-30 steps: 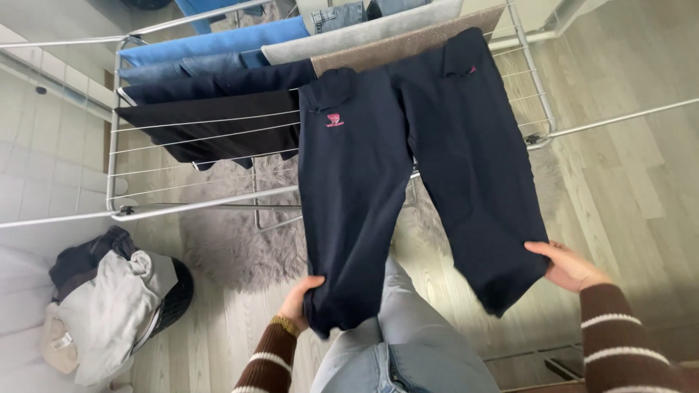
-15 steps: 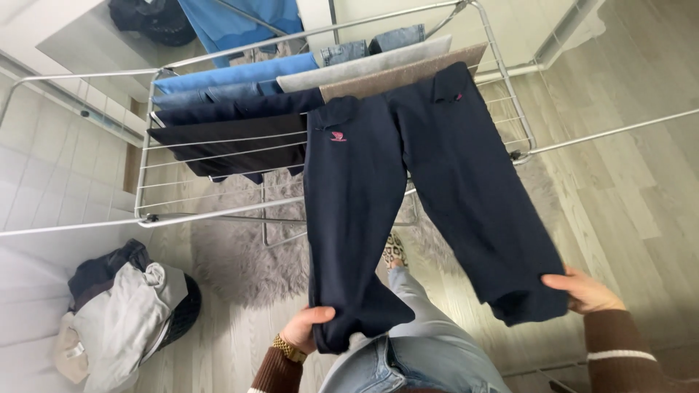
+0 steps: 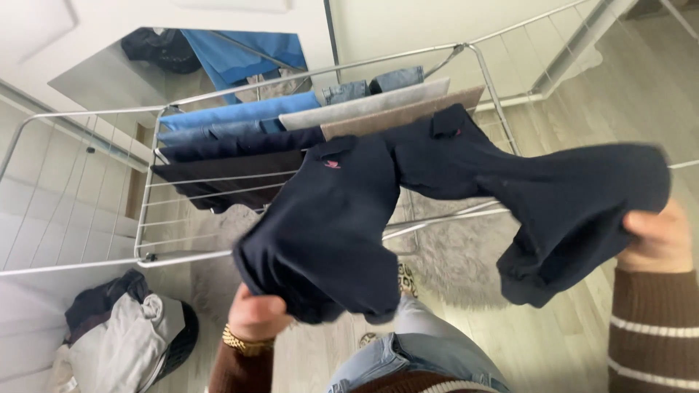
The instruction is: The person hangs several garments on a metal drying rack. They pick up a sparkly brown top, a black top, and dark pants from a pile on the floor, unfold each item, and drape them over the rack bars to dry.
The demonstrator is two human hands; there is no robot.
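My left hand [image 3: 255,316] squeezes one leg end of the dark blue pants [image 3: 349,211]. My right hand [image 3: 659,240] squeezes the other. The pants hang over the drying rack [image 3: 189,258].

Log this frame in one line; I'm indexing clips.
left hand: grips trouser leg | right hand: grips other leg | trousers: over rack

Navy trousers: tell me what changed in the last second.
Both hands, left hand and right hand, lifted the leg ends of the navy trousers up and apart, so the legs now bunch and spread instead of hanging straight. Each hand kept its grip. The waist stays on the drying rack; the other hung clothes and the laundry basket are unchanged.
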